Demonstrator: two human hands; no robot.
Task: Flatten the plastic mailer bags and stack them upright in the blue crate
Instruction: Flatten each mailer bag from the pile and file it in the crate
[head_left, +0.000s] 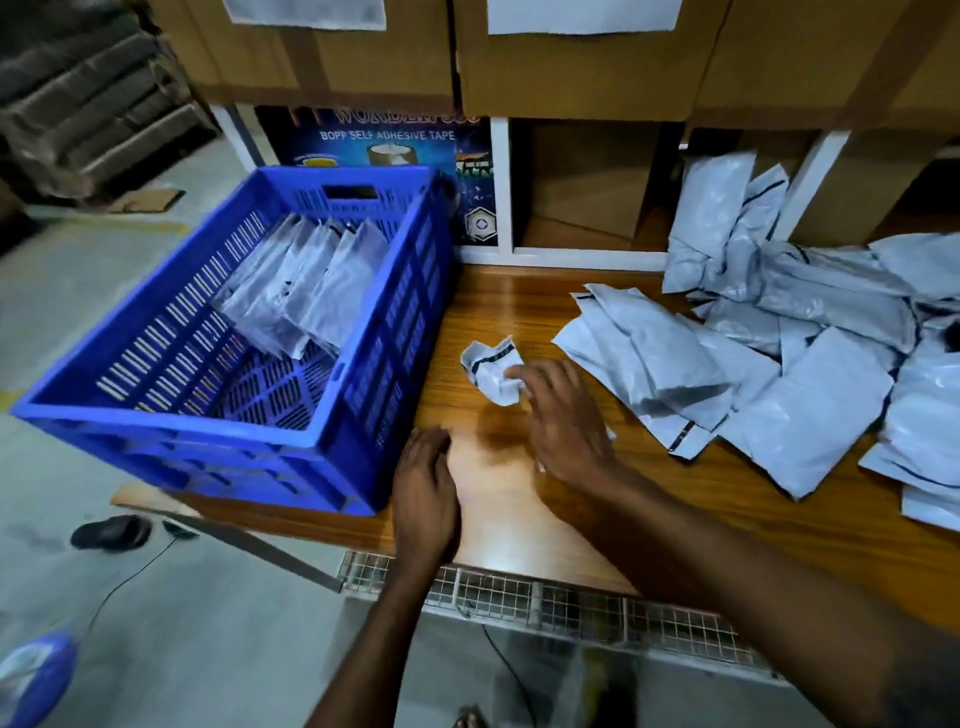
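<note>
A blue crate (156, 415) stands on the left end of the wooden table (519, 312). Several flattened grey mailer bags (306, 291) lean upright against its far wall. A small crumpled mailer bag (488, 366) lies on the table just right of the crate. My right hand (561, 415) reaches over it with fingers spread, fingertips touching its right edge. My left hand (423, 493) lies flat on the table by the crate's near right corner, holding nothing. A loose pile of grey mailer bags (779, 364) covers the table's right side.
Cardboard boxes (571, 57) and white shelf compartments (587, 192) rise behind the table. A tape carton (379, 140) stands behind the crate. A wire mesh tray (545, 597) hangs under the table's front edge. On the floor lie a dark shoe (111, 532) and a cable.
</note>
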